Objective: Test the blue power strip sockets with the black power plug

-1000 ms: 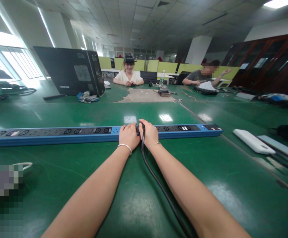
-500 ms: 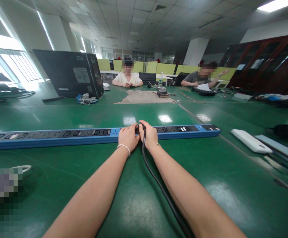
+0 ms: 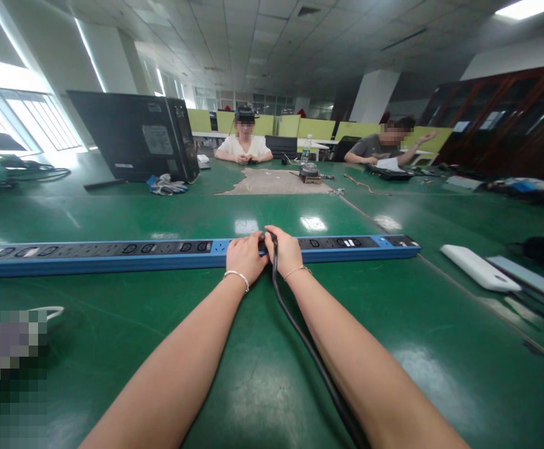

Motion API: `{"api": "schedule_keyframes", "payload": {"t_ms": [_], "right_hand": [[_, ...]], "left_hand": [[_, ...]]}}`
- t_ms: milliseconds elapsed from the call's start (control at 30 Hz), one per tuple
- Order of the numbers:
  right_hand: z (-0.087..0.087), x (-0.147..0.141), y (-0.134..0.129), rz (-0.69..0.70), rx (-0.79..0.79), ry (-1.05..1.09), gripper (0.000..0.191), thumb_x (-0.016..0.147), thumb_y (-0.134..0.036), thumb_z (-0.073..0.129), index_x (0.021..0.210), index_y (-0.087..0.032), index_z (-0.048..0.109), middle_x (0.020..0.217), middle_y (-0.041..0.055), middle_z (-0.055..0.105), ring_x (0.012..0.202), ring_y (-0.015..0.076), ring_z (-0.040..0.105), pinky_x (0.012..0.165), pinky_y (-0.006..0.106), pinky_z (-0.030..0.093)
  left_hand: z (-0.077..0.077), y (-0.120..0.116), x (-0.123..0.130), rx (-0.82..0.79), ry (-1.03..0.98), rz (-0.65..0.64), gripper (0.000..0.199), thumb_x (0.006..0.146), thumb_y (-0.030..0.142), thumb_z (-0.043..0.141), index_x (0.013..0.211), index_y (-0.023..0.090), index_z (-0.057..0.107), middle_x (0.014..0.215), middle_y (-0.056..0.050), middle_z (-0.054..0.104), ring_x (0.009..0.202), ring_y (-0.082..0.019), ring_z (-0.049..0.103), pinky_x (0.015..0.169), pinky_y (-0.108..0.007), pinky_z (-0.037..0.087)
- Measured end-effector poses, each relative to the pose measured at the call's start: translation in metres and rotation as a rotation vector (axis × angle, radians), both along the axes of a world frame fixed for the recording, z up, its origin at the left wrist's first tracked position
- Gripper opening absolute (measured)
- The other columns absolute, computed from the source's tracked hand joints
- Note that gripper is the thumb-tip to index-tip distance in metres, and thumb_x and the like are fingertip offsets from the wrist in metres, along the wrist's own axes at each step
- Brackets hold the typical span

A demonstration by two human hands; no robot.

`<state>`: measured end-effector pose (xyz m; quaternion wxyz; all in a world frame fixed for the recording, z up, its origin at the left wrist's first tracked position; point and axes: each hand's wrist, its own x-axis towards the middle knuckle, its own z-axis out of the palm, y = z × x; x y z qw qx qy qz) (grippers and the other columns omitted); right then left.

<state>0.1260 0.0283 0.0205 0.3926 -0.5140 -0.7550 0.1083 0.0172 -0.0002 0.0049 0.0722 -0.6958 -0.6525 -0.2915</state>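
Note:
A long blue power strip (image 3: 178, 255) with a row of black sockets lies across the green table (image 3: 234, 349). My left hand (image 3: 246, 257) rests on the middle of the strip, its fingers bent over the top edge, pressed together. Right beside it, my right hand (image 3: 285, 251) is closed around the end of a thick black cable (image 3: 300, 330). The cable runs from my fingers down toward the bottom edge, along my right forearm. The cable's plug is mostly hidden between my hands, at the strip's top face.
A black computer case (image 3: 131, 137) stands at the back left, with gloves (image 3: 166, 184) beside it. A white power bank (image 3: 480, 268) lies at the right. Two people sit across the table. A blurred-out object (image 3: 10, 349) lies at the lower left.
The whole view has shifted slightly, so things appear a little further right. Both hands keep their places at the middle of the strip, with only slight movement.

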Motion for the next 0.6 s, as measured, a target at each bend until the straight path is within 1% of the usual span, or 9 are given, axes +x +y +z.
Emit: {"api": "schedule_keyframes", "payload": {"t_ms": [67, 133, 267, 333, 500, 600], "right_hand": [[-0.002, -0.004, -0.002, 0.026, 0.054, -0.105, 0.030, 0.089, -0.026, 0.042, 0.110, -0.021, 0.063, 0.108, 0.0069, 0.067, 0.095, 0.0200, 0.063, 0.096, 0.035, 0.041], [-0.003, -0.007, -0.004, 0.027, 0.083, -0.158, 0.031, 0.091, -0.025, 0.038, 0.110, -0.021, 0.062, 0.110, 0.0064, 0.066, 0.097, 0.0197, 0.062, 0.100, 0.036, 0.037], [-0.004, -0.006, -0.009, -0.009, 0.043, -0.147, 0.032, 0.092, -0.028, 0.037, 0.114, -0.020, 0.059, 0.109, 0.0074, 0.066, 0.098, 0.0209, 0.062, 0.097, 0.036, 0.039], [-0.005, -0.002, -0.011, 0.001, 0.041, -0.147, 0.033, 0.091, -0.027, 0.038, 0.117, -0.020, 0.057, 0.112, 0.0082, 0.065, 0.101, 0.0216, 0.061, 0.098, 0.037, 0.038], [-0.012, 0.013, -0.013, 0.098, 0.047, -0.182, 0.039, 0.087, -0.024, 0.043, 0.125, -0.016, 0.049, 0.124, 0.0109, 0.057, 0.113, 0.0211, 0.054, 0.105, 0.040, 0.030], [-0.013, 0.021, -0.012, 0.143, 0.023, -0.193, 0.041, 0.085, -0.025, 0.044, 0.125, -0.015, 0.047, 0.126, 0.0118, 0.056, 0.118, 0.0208, 0.049, 0.105, 0.041, 0.028]], "left_hand": [[0.001, -0.001, 0.000, -0.014, 0.007, 0.000, 0.039, 0.084, 0.029, 0.043, 0.120, 0.018, 0.049, 0.106, -0.008, 0.068, 0.102, -0.021, 0.060, 0.093, -0.034, 0.036], [0.002, -0.002, 0.000, -0.025, 0.006, -0.001, 0.038, 0.085, 0.028, 0.040, 0.121, 0.018, 0.049, 0.106, -0.009, 0.068, 0.102, -0.021, 0.060, 0.092, -0.034, 0.036], [0.004, -0.003, 0.001, -0.016, -0.036, 0.004, 0.040, 0.086, 0.030, 0.041, 0.123, 0.018, 0.048, 0.104, -0.009, 0.069, 0.102, -0.021, 0.061, 0.093, -0.035, 0.036], [0.004, -0.004, 0.002, -0.008, -0.048, -0.003, 0.039, 0.087, 0.029, 0.040, 0.124, 0.022, 0.048, 0.104, -0.007, 0.069, 0.101, -0.020, 0.061, 0.093, -0.034, 0.036], [0.001, -0.006, 0.003, 0.051, 0.030, -0.118, 0.044, 0.086, 0.024, 0.041, 0.128, 0.038, 0.046, 0.125, 0.001, 0.059, 0.110, -0.017, 0.055, 0.099, -0.036, 0.032], [-0.001, -0.004, 0.003, 0.055, 0.037, -0.141, 0.049, 0.084, 0.021, 0.043, 0.128, 0.040, 0.045, 0.125, 0.003, 0.059, 0.112, -0.017, 0.054, 0.101, -0.039, 0.029]]}}
